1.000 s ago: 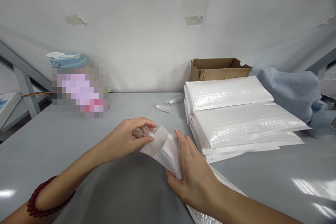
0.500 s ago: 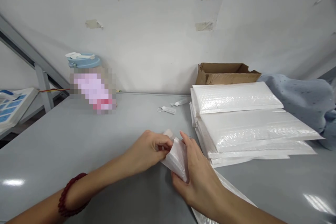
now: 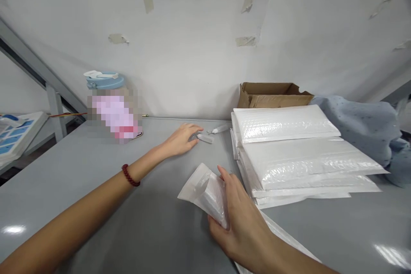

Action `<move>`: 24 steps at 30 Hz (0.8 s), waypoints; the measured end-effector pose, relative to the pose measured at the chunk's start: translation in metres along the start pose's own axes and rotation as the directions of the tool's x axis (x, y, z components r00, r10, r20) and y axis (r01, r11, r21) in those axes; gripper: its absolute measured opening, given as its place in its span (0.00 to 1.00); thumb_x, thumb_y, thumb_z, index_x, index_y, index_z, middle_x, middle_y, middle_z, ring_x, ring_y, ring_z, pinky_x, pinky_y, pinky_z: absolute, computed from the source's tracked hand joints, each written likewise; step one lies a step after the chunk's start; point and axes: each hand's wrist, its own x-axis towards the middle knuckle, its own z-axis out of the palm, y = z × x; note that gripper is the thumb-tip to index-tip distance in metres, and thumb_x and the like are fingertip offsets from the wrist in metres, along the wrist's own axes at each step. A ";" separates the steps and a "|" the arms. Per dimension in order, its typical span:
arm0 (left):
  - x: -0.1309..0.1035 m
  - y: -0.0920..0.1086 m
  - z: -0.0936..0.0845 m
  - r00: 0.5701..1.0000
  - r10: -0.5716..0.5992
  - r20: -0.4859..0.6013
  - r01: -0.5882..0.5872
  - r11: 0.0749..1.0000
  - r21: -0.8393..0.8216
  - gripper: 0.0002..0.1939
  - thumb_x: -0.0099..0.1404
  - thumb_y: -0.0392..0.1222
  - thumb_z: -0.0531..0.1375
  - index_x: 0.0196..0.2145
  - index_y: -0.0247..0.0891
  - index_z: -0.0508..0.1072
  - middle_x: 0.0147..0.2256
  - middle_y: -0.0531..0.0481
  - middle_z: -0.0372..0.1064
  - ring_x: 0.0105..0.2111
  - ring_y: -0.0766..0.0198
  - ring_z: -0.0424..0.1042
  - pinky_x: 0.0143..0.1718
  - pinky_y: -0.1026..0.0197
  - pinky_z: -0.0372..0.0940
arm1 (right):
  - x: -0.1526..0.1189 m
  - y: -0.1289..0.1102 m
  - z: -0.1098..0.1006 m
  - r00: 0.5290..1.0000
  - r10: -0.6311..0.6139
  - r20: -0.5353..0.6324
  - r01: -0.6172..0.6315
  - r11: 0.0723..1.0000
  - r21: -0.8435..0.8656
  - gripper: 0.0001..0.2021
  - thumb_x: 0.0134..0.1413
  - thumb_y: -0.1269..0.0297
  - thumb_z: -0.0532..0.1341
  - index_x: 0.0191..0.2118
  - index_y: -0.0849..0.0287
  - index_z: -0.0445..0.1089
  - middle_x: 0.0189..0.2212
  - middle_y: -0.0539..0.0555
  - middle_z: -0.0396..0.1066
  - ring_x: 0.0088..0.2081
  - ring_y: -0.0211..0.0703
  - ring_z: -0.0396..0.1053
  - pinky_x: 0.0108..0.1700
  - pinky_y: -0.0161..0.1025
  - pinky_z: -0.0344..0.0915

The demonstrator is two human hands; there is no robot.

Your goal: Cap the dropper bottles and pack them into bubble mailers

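Observation:
My right hand (image 3: 237, 207) is wrapped round a small white bubble mailer (image 3: 212, 195), whose mouth gapes toward the upper left with the flap spread out. Farther back on the grey table, my left hand (image 3: 182, 139) reaches forward with fingers apart. Its fingertips are at the ring end of a small white tube-shaped piece (image 3: 205, 138); whether they touch it I cannot tell. A second similar white piece (image 3: 220, 129) with a wire ring lies just behind. Part of another white bubble mailer (image 3: 285, 233) shows beneath my right forearm.
A stack of large white bubble mailers (image 3: 295, 158) stands on the right, with an open cardboard box (image 3: 272, 100) behind it and pale blue cloth (image 3: 356, 124) beside. At the back left is a blue-lidded bottle (image 3: 105, 81), partly blurred out. The wall closes off the far edge.
My left hand has left the small mailer's mouth and moved forward to the small white pieces. The right hand still grips the mailer, its flap now fully in sight.

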 end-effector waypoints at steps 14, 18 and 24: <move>-0.079 0.024 -0.052 0.918 -0.004 0.397 0.057 0.991 -0.121 0.10 0.60 0.48 0.62 0.36 0.41 0.78 0.31 0.53 0.71 0.30 0.66 0.63 0.32 0.67 0.59 | 0.002 0.003 0.001 0.999 0.019 0.037 -0.016 0.997 -0.076 0.42 0.49 0.68 0.57 0.65 0.62 0.31 0.54 0.66 0.57 0.56 0.58 0.60 0.53 0.56 0.63; -0.086 0.028 -0.038 0.926 -0.012 0.377 0.096 0.974 -0.205 0.10 0.62 0.47 0.60 0.37 0.41 0.77 0.29 0.54 0.70 0.29 0.67 0.63 0.31 0.67 0.58 | 0.001 0.003 0.003 0.999 0.015 0.035 -0.012 0.996 -0.092 0.42 0.49 0.68 0.57 0.65 0.62 0.30 0.54 0.66 0.57 0.55 0.58 0.61 0.52 0.56 0.64; -0.092 0.027 -0.034 0.977 -0.146 0.152 0.191 0.918 -0.347 0.07 0.62 0.44 0.59 0.32 0.38 0.72 0.29 0.54 0.69 0.28 0.68 0.64 0.30 0.67 0.60 | 0.000 0.006 0.003 0.999 -0.024 0.039 0.027 0.995 -0.095 0.42 0.50 0.68 0.56 0.65 0.62 0.30 0.54 0.66 0.58 0.54 0.58 0.61 0.52 0.55 0.64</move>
